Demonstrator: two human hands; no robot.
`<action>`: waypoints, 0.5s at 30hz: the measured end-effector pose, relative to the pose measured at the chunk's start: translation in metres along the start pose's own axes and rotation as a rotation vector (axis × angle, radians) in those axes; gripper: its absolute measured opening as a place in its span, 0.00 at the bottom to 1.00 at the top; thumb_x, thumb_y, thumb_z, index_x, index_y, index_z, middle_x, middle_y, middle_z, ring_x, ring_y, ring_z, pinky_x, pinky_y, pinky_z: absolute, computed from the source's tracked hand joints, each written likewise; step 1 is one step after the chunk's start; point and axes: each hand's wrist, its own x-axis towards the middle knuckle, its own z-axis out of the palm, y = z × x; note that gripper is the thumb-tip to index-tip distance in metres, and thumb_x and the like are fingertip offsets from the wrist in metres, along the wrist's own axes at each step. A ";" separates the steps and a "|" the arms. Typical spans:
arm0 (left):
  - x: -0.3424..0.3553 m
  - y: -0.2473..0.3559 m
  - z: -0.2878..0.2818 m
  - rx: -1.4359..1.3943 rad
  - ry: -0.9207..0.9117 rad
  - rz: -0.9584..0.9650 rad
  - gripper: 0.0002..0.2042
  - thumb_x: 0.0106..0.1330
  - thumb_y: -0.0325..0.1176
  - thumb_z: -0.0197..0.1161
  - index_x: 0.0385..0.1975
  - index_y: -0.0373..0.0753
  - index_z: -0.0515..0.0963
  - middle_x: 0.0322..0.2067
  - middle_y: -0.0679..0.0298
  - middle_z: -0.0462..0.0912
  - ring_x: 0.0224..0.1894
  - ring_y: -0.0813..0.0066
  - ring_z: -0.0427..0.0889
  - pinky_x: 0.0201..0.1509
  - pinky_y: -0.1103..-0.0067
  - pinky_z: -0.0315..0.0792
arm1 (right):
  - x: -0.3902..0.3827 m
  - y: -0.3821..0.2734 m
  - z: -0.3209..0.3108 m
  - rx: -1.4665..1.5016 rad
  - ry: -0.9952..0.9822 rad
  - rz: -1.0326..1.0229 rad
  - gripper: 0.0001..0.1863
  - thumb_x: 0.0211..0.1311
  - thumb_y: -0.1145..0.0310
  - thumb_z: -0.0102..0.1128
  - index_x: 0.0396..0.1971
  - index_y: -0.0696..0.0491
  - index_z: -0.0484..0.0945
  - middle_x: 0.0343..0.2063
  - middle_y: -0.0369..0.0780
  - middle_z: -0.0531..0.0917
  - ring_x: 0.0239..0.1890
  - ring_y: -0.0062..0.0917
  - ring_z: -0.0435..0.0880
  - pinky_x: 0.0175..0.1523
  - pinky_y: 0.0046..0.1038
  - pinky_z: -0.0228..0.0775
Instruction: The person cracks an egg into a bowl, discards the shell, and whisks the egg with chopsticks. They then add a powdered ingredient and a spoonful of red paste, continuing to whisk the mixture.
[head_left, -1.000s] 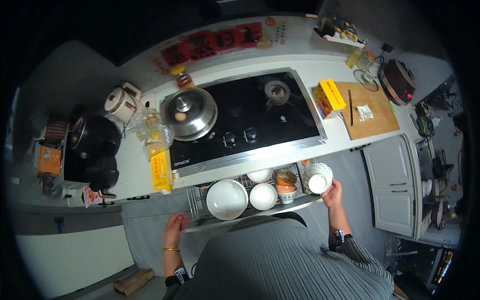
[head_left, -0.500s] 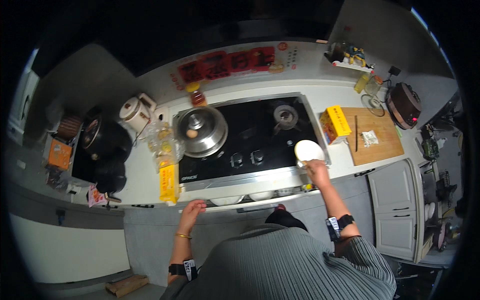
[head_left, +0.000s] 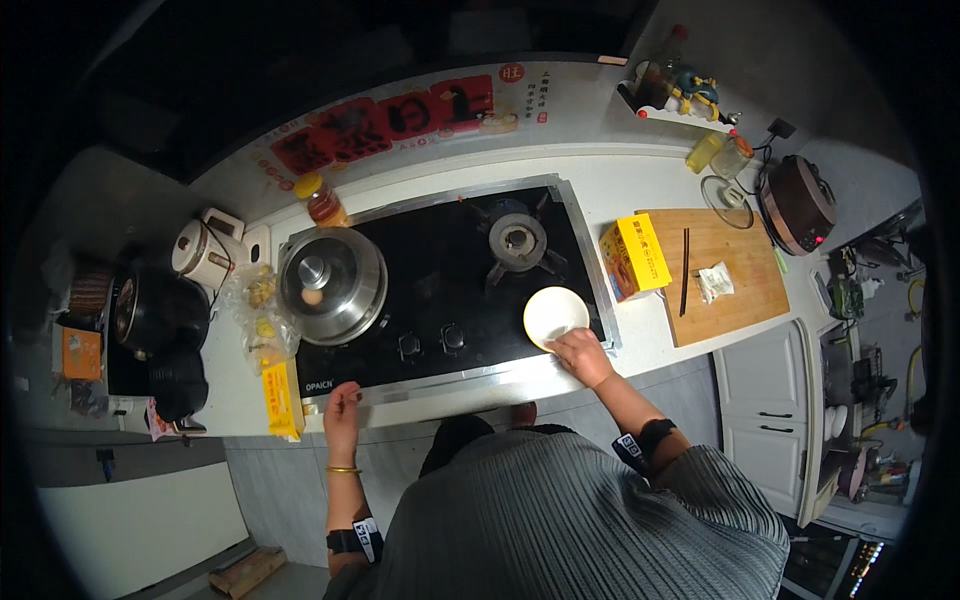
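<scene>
A white bowl with a yellow rim [head_left: 557,317] is at the right front of the black gas hob [head_left: 420,262]. My right hand [head_left: 582,356] grips the bowl's near edge. At the front edge of the counter, left of centre, my left hand [head_left: 343,405] is empty, its fingers loosely bent and apart. Beyond it, a steel pot with a domed lid [head_left: 335,285] covers the left burner. A brown egg shape [head_left: 312,297] shows at the lid's knob; whether it is a reflection, I cannot tell.
Right of the hob stand a yellow box [head_left: 637,256] and a wooden board [head_left: 745,255] with chopsticks [head_left: 685,272] and a small white packet [head_left: 715,282]. Farther right is a brown cooker [head_left: 797,205]. On the left are a honey-coloured jar [head_left: 322,201], a kettle [head_left: 206,249] and a yellow packet [head_left: 282,398].
The open drawer with bowls below the hob is now closed. My right hand and the bowl have come farther over the hob. My left hand stays by the counter edge. The view has shifted.
</scene>
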 end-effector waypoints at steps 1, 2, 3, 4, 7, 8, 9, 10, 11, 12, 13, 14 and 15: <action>0.010 0.002 -0.005 0.011 0.018 0.015 0.09 0.67 0.25 0.50 0.44 0.36 0.74 0.39 0.65 0.78 0.40 0.78 0.76 0.49 0.81 0.70 | 0.002 -0.001 0.000 -0.013 0.014 -0.012 0.17 0.44 0.73 0.61 0.39 0.48 0.80 0.33 0.34 0.80 0.39 0.29 0.76 0.46 0.31 0.65; 0.023 0.005 -0.010 0.000 0.023 0.060 0.09 0.67 0.25 0.51 0.45 0.36 0.74 0.40 0.65 0.78 0.40 0.77 0.76 0.49 0.81 0.70 | 0.005 -0.004 -0.002 -0.020 0.046 -0.013 0.18 0.45 0.72 0.61 0.41 0.48 0.80 0.34 0.34 0.80 0.39 0.29 0.76 0.47 0.31 0.65; 0.036 0.008 -0.015 -0.001 0.050 0.010 0.09 0.67 0.26 0.51 0.45 0.36 0.74 0.40 0.66 0.78 0.40 0.77 0.76 0.49 0.82 0.70 | 0.007 -0.008 -0.004 -0.005 -0.049 0.058 0.19 0.45 0.70 0.61 0.42 0.49 0.79 0.37 0.36 0.79 0.41 0.31 0.76 0.51 0.34 0.65; 0.049 0.011 -0.018 -0.048 0.060 -0.013 0.09 0.68 0.28 0.52 0.45 0.36 0.74 0.40 0.66 0.78 0.41 0.77 0.76 0.49 0.82 0.69 | 0.010 -0.013 -0.008 0.000 -0.014 0.052 0.19 0.46 0.70 0.61 0.42 0.49 0.79 0.38 0.37 0.79 0.42 0.32 0.76 0.52 0.35 0.64; 0.083 0.025 -0.016 -0.109 -0.022 -0.086 0.09 0.68 0.31 0.52 0.44 0.38 0.74 0.40 0.68 0.78 0.38 0.79 0.77 0.44 0.85 0.69 | 0.018 -0.021 -0.024 -0.012 0.022 0.160 0.19 0.47 0.67 0.62 0.43 0.52 0.78 0.44 0.42 0.78 0.48 0.36 0.74 0.59 0.38 0.61; 0.094 0.030 -0.009 -0.092 -0.061 -0.108 0.09 0.68 0.32 0.53 0.44 0.39 0.74 0.40 0.68 0.78 0.38 0.80 0.77 0.43 0.85 0.69 | 0.021 -0.018 -0.031 -0.027 0.107 0.250 0.20 0.48 0.67 0.62 0.44 0.53 0.77 0.44 0.42 0.77 0.49 0.37 0.73 0.59 0.38 0.60; 0.103 0.036 -0.002 -0.063 -0.085 -0.154 0.09 0.68 0.33 0.53 0.44 0.39 0.74 0.40 0.68 0.78 0.37 0.80 0.77 0.42 0.85 0.69 | 0.021 -0.010 -0.039 -0.046 0.184 0.335 0.21 0.48 0.67 0.62 0.45 0.54 0.76 0.44 0.43 0.77 0.50 0.38 0.73 0.60 0.38 0.60; 0.112 0.042 0.009 -0.049 -0.202 -0.087 0.10 0.67 0.35 0.53 0.44 0.40 0.74 0.40 0.68 0.78 0.36 0.81 0.78 0.39 0.85 0.68 | 0.022 0.001 -0.048 -0.071 0.256 0.426 0.21 0.48 0.67 0.62 0.46 0.55 0.75 0.44 0.44 0.77 0.51 0.39 0.72 0.60 0.37 0.59; 0.117 0.048 0.022 0.012 -0.304 -0.020 0.11 0.67 0.36 0.54 0.44 0.39 0.74 0.40 0.68 0.78 0.36 0.80 0.78 0.39 0.85 0.69 | 0.020 0.014 -0.056 -0.098 0.361 0.527 0.24 0.48 0.67 0.62 0.49 0.56 0.73 0.46 0.46 0.76 0.53 0.41 0.71 0.61 0.38 0.58; 0.120 0.052 0.037 0.065 -0.396 0.055 0.12 0.67 0.37 0.54 0.44 0.39 0.74 0.39 0.67 0.79 0.37 0.80 0.78 0.40 0.85 0.69 | 0.015 0.029 -0.064 -0.142 0.469 0.608 0.27 0.48 0.68 0.62 0.52 0.57 0.70 0.47 0.48 0.75 0.54 0.42 0.69 0.62 0.39 0.58; 0.125 0.056 0.055 0.028 -0.481 0.009 0.11 0.66 0.33 0.54 0.45 0.37 0.74 0.39 0.66 0.79 0.37 0.80 0.78 0.40 0.84 0.69 | 0.012 0.045 -0.069 -0.216 0.525 0.739 0.30 0.49 0.68 0.62 0.55 0.58 0.67 0.49 0.50 0.73 0.56 0.44 0.68 0.62 0.40 0.57; 0.126 0.059 0.072 0.031 -0.582 0.052 0.10 0.65 0.29 0.55 0.45 0.36 0.74 0.39 0.66 0.79 0.36 0.80 0.78 0.41 0.84 0.70 | 0.008 0.062 -0.074 -0.302 0.584 0.837 0.33 0.49 0.68 0.62 0.57 0.58 0.63 0.51 0.52 0.72 0.57 0.45 0.67 0.63 0.40 0.56; 0.127 0.062 0.088 0.098 -0.667 0.086 0.10 0.65 0.27 0.55 0.44 0.36 0.74 0.38 0.66 0.79 0.36 0.81 0.77 0.41 0.84 0.70 | 0.004 0.080 -0.079 -0.249 0.585 0.913 0.35 0.50 0.67 0.62 0.59 0.59 0.62 0.53 0.53 0.70 0.58 0.46 0.66 0.63 0.40 0.55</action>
